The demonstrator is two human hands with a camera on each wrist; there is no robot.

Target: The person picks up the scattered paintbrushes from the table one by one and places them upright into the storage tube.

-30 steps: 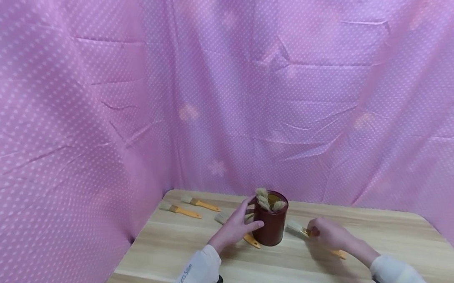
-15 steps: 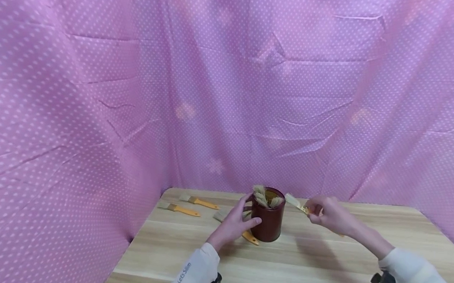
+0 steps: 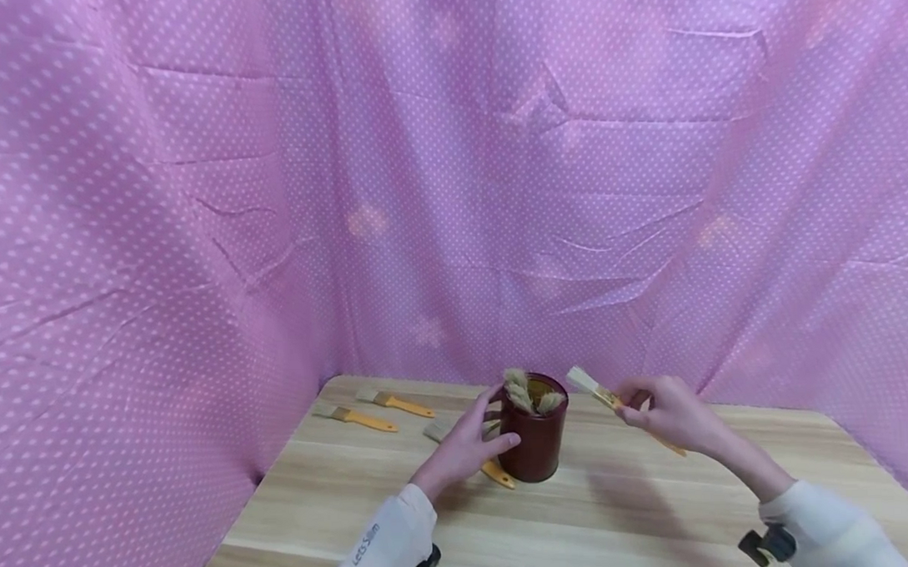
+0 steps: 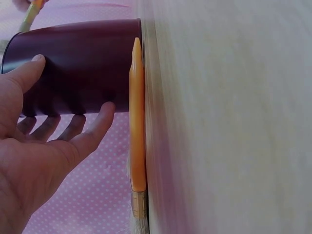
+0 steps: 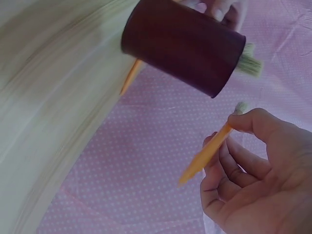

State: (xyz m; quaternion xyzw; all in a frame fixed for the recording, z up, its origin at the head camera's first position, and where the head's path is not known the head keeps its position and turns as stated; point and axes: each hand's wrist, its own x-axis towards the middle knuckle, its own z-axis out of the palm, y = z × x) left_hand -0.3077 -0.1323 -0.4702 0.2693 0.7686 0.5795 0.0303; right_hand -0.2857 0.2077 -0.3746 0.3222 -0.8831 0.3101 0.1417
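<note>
A dark red can (image 3: 533, 449) stands upright on the table, several paintbrushes in it with their bristles (image 3: 516, 391) above the rim. My left hand (image 3: 465, 447) holds the can's left side, thumb in front and fingers reaching round behind, as the left wrist view shows. To the right of the can, my right hand (image 3: 672, 416) pinches a paintbrush (image 5: 207, 153) by its yellow handle between thumb and fingers. That brush is raised off the table, bristles pointing up and left towards the rim. Another paintbrush (image 4: 138, 126) lies beside the can, partly hidden beneath my left hand in the head view.
Two more paintbrushes, a nearer one (image 3: 364, 420) and a farther one (image 3: 401, 405), lie at the table's far left. The wooden table (image 3: 553, 530) ends at a pink dotted cloth (image 3: 452, 233) behind and to the left.
My right hand has lifted the paintbrush from the table, bringing its bristles up to about the can's rim height. The left hand keeps its hold on the can.
</note>
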